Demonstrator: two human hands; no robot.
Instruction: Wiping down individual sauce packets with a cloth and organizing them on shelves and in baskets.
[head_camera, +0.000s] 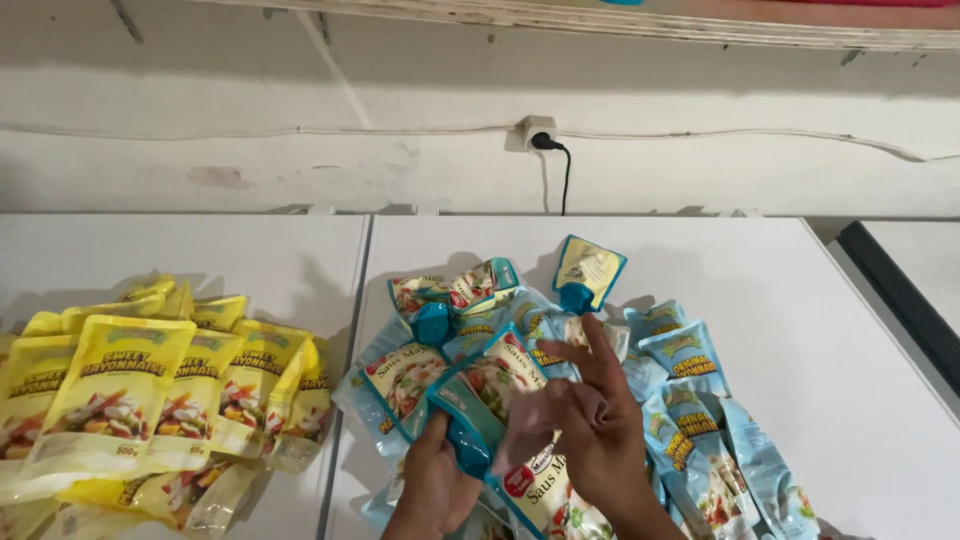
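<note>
Two bare hands low in view, close together. Left hand (432, 488) curled in a closed grip, thumb up. Right hand (588, 425) raised beside it, fingers (603, 345) loosely spread, forearm running off the bottom edge

Yellow pouches (120, 390), light-blue pouches (690, 400) with teal caps (468, 445), white table (800, 320).
</note>
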